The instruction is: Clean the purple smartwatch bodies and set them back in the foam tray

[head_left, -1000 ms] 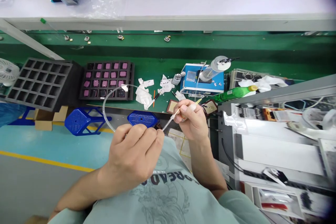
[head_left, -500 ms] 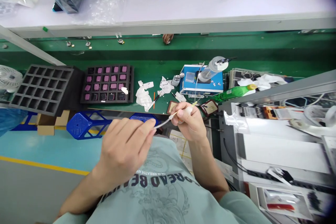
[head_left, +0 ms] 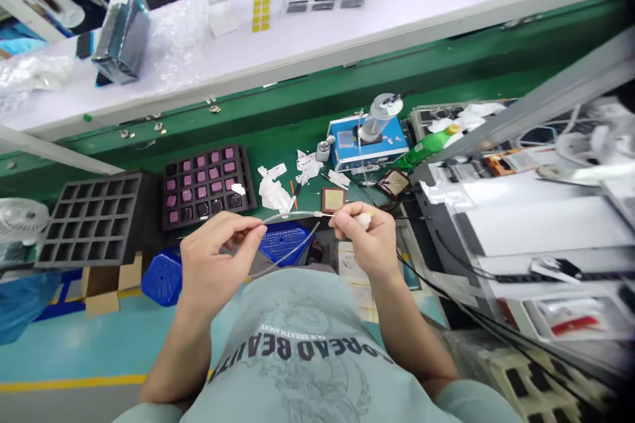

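Note:
My left hand point(head_left: 221, 258) pinches a thin clear tube point(head_left: 292, 215) between thumb and fingertips. The tube arches over to a small whitish fitting at its right end, and a loose length of it hangs below. My right hand point(head_left: 367, 234) is closed around a small whitish piece point(head_left: 365, 219), partly hidden by the fingers; its exact kind is unclear. A thin pale stem runs from that hand's fingertips to the tube's fitting. Both hands are above the bench's front edge. Just beyond the right hand lies a brown-framed square pad point(head_left: 333, 199).
A blue box point(head_left: 347, 153) with a clear cylinder stands behind, beside a green bottle point(head_left: 421, 147). Paper scraps point(head_left: 274, 192) litter the green bench. Leftward are a foam tray point(head_left: 251, 201) of purple and dark pieces, an empty-celled tray point(head_left: 129, 211) and a fan point(head_left: 22, 219). Blue stools point(head_left: 166, 277) stand below.
My hands have moved apart, with more of the tube showing between them and a loose length now visible. The camera has tilted up and turned, bringing people beyond the shelf into view.

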Available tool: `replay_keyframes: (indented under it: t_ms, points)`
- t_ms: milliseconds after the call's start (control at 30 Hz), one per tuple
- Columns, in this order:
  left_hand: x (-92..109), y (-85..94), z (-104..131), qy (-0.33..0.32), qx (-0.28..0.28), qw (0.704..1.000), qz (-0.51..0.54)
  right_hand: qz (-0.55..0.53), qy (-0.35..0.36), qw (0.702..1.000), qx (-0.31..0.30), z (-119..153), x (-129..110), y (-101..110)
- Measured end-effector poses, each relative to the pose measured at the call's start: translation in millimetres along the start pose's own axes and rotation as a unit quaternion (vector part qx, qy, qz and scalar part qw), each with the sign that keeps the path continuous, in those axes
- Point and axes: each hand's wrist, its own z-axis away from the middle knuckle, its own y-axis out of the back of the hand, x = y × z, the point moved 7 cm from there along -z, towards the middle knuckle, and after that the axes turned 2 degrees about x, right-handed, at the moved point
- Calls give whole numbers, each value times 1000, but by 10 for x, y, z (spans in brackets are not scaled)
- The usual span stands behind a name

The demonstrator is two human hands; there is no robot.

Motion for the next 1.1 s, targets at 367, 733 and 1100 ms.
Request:
replay_keyframes:
  t_ms: [367, 733, 1100]
  points:
    - [126, 260, -80, -266, -222, 938, -29, 50, 29, 981, 184, 1432, 246, -382]
    - [355, 72, 482, -41, -457, 793, 401, -62, 82, 924, 368, 2782, 466, -606]
    - [720, -1099, 2449, 204, -612, 610, 460, -58, 115, 832, 539, 4060, 409, -105]
